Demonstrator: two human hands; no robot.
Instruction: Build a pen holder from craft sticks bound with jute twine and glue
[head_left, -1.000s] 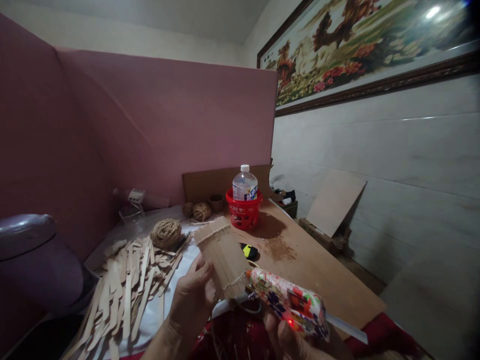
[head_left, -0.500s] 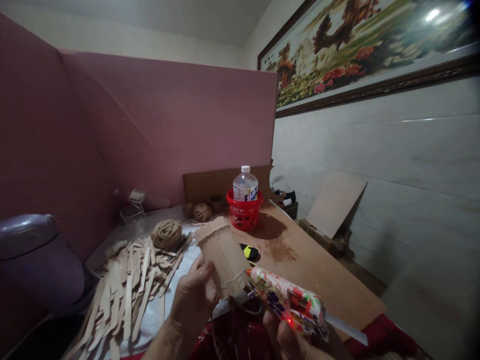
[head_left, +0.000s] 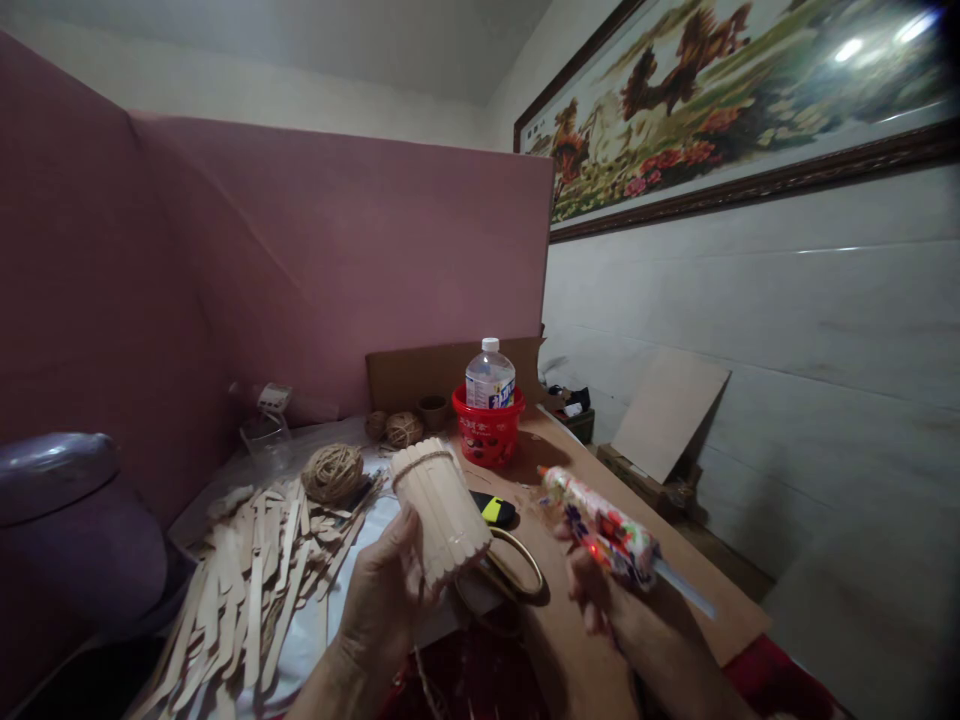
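My left hand (head_left: 379,590) is closed round a cylinder of wooden sticks (head_left: 441,510), which is tilted, with twine round its upper end. Strands of twine hang below that hand. My right hand (head_left: 600,590) grips a flower-patterned glue gun (head_left: 600,525), its orange tip pointing up and left, apart from the cylinder. A red light glows on the gun, and a clear glue stick (head_left: 686,588) juts from its rear. Just right of the cylinder are gold-handled scissors (head_left: 534,570) and a black and yellow tool (head_left: 495,509).
Loose wooden sticks (head_left: 255,590) lie in a heap at the left, with a twine ball (head_left: 332,473) behind them. A red bucket (head_left: 489,435) holding a plastic bottle (head_left: 490,380) stands on the brown board (head_left: 577,640). A pink partition (head_left: 360,240) rises behind.
My right hand has moved the glue gun up and right, off the cylinder. The cylinder has turned in my left hand, and the scissors now show more.
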